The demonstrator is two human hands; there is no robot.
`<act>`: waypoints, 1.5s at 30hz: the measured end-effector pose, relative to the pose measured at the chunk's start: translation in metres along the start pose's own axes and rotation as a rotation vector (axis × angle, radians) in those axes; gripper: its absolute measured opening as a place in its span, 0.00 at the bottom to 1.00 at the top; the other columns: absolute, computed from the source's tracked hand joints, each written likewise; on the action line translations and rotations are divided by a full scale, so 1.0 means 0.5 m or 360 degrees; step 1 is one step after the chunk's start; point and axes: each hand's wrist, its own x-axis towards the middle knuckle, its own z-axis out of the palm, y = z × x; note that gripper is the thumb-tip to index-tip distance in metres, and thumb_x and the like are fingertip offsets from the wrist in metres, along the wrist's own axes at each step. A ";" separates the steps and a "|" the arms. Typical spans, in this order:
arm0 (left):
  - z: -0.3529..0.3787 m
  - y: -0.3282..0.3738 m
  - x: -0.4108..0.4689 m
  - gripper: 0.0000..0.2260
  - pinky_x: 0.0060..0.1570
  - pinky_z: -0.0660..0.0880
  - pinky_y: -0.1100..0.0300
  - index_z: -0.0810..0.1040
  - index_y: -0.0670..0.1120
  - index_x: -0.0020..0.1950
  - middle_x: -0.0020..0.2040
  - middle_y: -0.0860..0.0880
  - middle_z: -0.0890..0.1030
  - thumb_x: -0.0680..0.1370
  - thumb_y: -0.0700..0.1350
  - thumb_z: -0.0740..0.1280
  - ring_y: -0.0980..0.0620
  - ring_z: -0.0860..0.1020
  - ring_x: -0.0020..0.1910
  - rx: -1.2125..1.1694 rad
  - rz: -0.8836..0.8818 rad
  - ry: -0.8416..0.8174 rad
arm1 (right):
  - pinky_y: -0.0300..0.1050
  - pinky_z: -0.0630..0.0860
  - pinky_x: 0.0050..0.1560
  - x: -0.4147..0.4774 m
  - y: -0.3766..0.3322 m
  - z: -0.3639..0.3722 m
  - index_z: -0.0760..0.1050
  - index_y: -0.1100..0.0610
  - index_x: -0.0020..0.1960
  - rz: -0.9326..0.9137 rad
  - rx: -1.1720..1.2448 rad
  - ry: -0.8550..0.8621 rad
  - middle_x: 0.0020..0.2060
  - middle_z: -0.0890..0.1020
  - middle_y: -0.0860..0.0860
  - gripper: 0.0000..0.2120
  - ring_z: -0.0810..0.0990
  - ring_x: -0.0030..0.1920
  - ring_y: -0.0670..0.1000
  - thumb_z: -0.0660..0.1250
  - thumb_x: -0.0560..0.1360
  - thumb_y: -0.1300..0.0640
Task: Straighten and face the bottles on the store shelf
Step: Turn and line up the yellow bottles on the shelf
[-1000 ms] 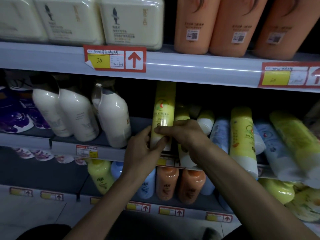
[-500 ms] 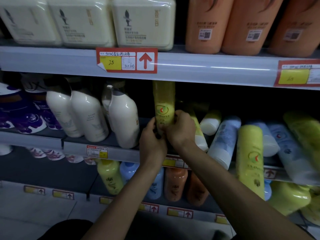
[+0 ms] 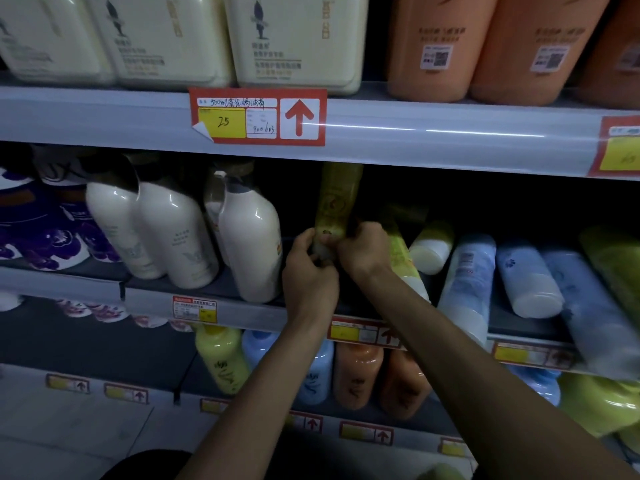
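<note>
Standing a yellow bottle [image 3: 337, 202] upright on the middle shelf [image 3: 242, 310], left grip [image 3: 308, 268] and right grip [image 3: 363, 254] both clamped round its base; the toppled bottles [image 3: 526, 282] to its right are not yet straightened.

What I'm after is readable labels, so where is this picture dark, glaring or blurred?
Head view: dim overall, so the yellow bottle gripped by left hand and right hand has a murky label; head view: a glare streak runs along the upper shelf rail, yet the price tag reads sharply; head view: blue bottles at the right edge look smeared and stretched.
</note>
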 end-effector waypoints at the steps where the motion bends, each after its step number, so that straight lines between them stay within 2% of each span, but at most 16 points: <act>1: 0.000 0.001 0.000 0.25 0.61 0.77 0.59 0.76 0.48 0.72 0.58 0.53 0.83 0.78 0.31 0.63 0.53 0.82 0.60 0.0002 -0.0001 0.0005 | 0.56 0.83 0.52 0.002 0.000 0.001 0.84 0.62 0.51 -0.0001 -0.0003 -0.0006 0.47 0.87 0.57 0.14 0.86 0.49 0.56 0.81 0.71 0.55; 6: 0.001 -0.004 0.002 0.24 0.52 0.76 0.64 0.76 0.49 0.71 0.52 0.57 0.82 0.78 0.30 0.64 0.56 0.82 0.55 -0.0037 -0.0050 0.0025 | 0.51 0.82 0.50 0.003 0.000 0.006 0.84 0.63 0.53 -0.0094 -0.0109 -0.0026 0.49 0.86 0.58 0.15 0.85 0.51 0.56 0.78 0.74 0.52; 10: 0.000 -0.007 0.005 0.25 0.55 0.80 0.59 0.76 0.49 0.71 0.55 0.54 0.84 0.77 0.30 0.63 0.55 0.83 0.55 -0.0065 -0.0053 -0.0021 | 0.48 0.80 0.48 0.002 0.002 0.010 0.84 0.63 0.52 -0.0124 -0.0123 -0.0047 0.49 0.86 0.59 0.13 0.84 0.51 0.56 0.77 0.76 0.53; 14: 0.000 -0.001 0.003 0.25 0.53 0.80 0.58 0.76 0.51 0.71 0.53 0.55 0.84 0.77 0.32 0.64 0.55 0.84 0.53 -0.0029 -0.0063 -0.0052 | 0.51 0.82 0.51 -0.003 -0.001 0.008 0.83 0.64 0.53 -0.0103 -0.0102 -0.0074 0.48 0.86 0.59 0.12 0.85 0.51 0.56 0.76 0.76 0.55; 18: -0.010 0.002 -0.001 0.25 0.60 0.81 0.48 0.77 0.52 0.69 0.54 0.53 0.85 0.72 0.39 0.64 0.51 0.84 0.55 -0.0029 -0.0078 -0.0104 | 0.56 0.83 0.54 -0.022 -0.010 -0.003 0.80 0.64 0.56 -0.0031 -0.0049 -0.0118 0.50 0.85 0.60 0.12 0.84 0.53 0.58 0.75 0.75 0.60; 21: -0.029 0.012 -0.025 0.24 0.62 0.80 0.45 0.77 0.54 0.67 0.56 0.54 0.85 0.71 0.41 0.66 0.50 0.83 0.58 -0.0022 -0.0053 -0.0184 | 0.61 0.81 0.55 -0.054 -0.019 -0.031 0.77 0.65 0.58 -0.0111 0.0018 -0.0150 0.52 0.84 0.59 0.15 0.83 0.54 0.60 0.74 0.73 0.65; 24: -0.054 0.021 -0.065 0.24 0.63 0.79 0.50 0.74 0.49 0.72 0.56 0.59 0.80 0.77 0.34 0.67 0.51 0.80 0.62 0.0069 0.0017 -0.0284 | 0.57 0.79 0.62 -0.107 -0.018 -0.089 0.73 0.63 0.70 -0.0230 0.0010 -0.0156 0.58 0.81 0.57 0.25 0.81 0.60 0.58 0.71 0.74 0.69; 26: -0.076 0.021 -0.090 0.24 0.63 0.79 0.52 0.74 0.52 0.72 0.58 0.62 0.78 0.77 0.36 0.70 0.54 0.78 0.64 0.0127 0.0092 -0.0350 | 0.53 0.80 0.62 -0.145 -0.005 -0.134 0.72 0.58 0.74 -0.0303 0.0000 -0.0196 0.59 0.81 0.55 0.29 0.82 0.60 0.54 0.72 0.74 0.69; 30: -0.126 0.027 -0.152 0.23 0.65 0.75 0.57 0.74 0.58 0.71 0.67 0.60 0.78 0.78 0.48 0.75 0.61 0.75 0.67 0.0275 0.0301 -0.0514 | 0.44 0.82 0.56 -0.213 0.011 -0.215 0.76 0.54 0.69 -0.0378 0.0059 -0.0286 0.52 0.83 0.46 0.27 0.83 0.56 0.47 0.76 0.73 0.67; 33: -0.172 0.032 -0.196 0.23 0.66 0.73 0.61 0.74 0.55 0.73 0.67 0.60 0.77 0.78 0.49 0.75 0.63 0.74 0.68 0.0410 0.0499 -0.0635 | 0.40 0.82 0.55 -0.265 0.016 -0.262 0.77 0.52 0.69 -0.0481 -0.0023 -0.0285 0.53 0.84 0.43 0.25 0.82 0.56 0.42 0.77 0.74 0.62; 35: -0.196 0.025 -0.216 0.23 0.67 0.74 0.58 0.75 0.51 0.73 0.68 0.57 0.76 0.79 0.47 0.75 0.59 0.75 0.69 0.0495 0.0664 -0.0701 | 0.41 0.82 0.56 -0.303 0.033 -0.280 0.78 0.52 0.68 -0.0501 -0.0037 -0.0338 0.53 0.85 0.44 0.23 0.83 0.55 0.42 0.77 0.74 0.61; 37: -0.213 0.007 -0.235 0.21 0.68 0.74 0.56 0.76 0.49 0.71 0.67 0.55 0.76 0.79 0.49 0.73 0.56 0.76 0.68 0.0517 0.0754 -0.0742 | 0.45 0.82 0.55 -0.341 0.069 -0.288 0.80 0.52 0.65 -0.0476 0.0023 -0.0481 0.49 0.86 0.47 0.21 0.85 0.52 0.45 0.76 0.74 0.63; 39: -0.223 -0.011 -0.259 0.20 0.64 0.76 0.55 0.77 0.49 0.70 0.65 0.54 0.77 0.79 0.51 0.72 0.54 0.78 0.65 0.0504 0.0769 -0.0798 | 0.44 0.82 0.53 -0.373 0.120 -0.290 0.81 0.56 0.62 -0.0360 0.0034 -0.0878 0.47 0.87 0.51 0.18 0.87 0.50 0.48 0.76 0.74 0.65; 41: -0.230 -0.041 -0.286 0.18 0.61 0.78 0.54 0.78 0.50 0.68 0.63 0.55 0.78 0.79 0.53 0.71 0.53 0.80 0.62 0.0549 0.0733 -0.0879 | 0.44 0.82 0.54 -0.396 0.189 -0.280 0.81 0.56 0.62 -0.0239 -0.0179 -0.1297 0.50 0.87 0.51 0.18 0.87 0.51 0.48 0.78 0.74 0.57; 43: -0.235 -0.083 -0.316 0.16 0.59 0.78 0.55 0.80 0.51 0.65 0.61 0.56 0.79 0.79 0.51 0.71 0.55 0.81 0.59 0.0642 0.0713 -0.0969 | 0.39 0.81 0.52 -0.410 0.274 -0.259 0.83 0.53 0.60 -0.0146 -0.0438 -0.1473 0.50 0.87 0.47 0.17 0.85 0.48 0.42 0.77 0.72 0.51; 45: -0.233 -0.137 -0.347 0.13 0.57 0.78 0.58 0.81 0.53 0.63 0.59 0.58 0.79 0.79 0.50 0.72 0.59 0.81 0.56 0.0772 0.0669 -0.1127 | 0.37 0.77 0.47 -0.420 0.364 -0.233 0.84 0.56 0.56 -0.0047 -0.0622 -0.1502 0.45 0.85 0.46 0.12 0.82 0.43 0.39 0.76 0.73 0.57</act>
